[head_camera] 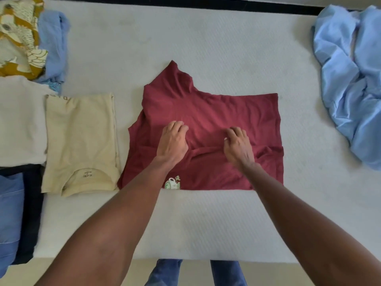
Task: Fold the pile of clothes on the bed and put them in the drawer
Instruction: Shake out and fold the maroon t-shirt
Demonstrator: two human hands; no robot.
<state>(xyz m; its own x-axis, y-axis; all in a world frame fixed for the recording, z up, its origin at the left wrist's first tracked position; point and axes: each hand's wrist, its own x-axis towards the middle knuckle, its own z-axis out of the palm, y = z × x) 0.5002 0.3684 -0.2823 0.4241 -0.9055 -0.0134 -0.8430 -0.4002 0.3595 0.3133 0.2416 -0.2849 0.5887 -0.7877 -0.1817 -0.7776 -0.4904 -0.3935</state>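
A half-folded maroon cotton T-shirt [210, 124] lies mid-bed near the white mattress [206, 48] front edge; left hand [173, 141] and right hand [237, 145] press it, fingers curled.

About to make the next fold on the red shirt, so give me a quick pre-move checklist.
1. Both hands on the red shirt: ok, left hand and right hand rest on it.
2. Shirt lying flat: not ok, a ridge runs between the hands.
3. Far sleeve tucked in: not ok, it sticks out.
4. Bare mattress around the shirt: ok.
5. Beige shirt apart from it: ok.
6. Drawer open: cannot tell.
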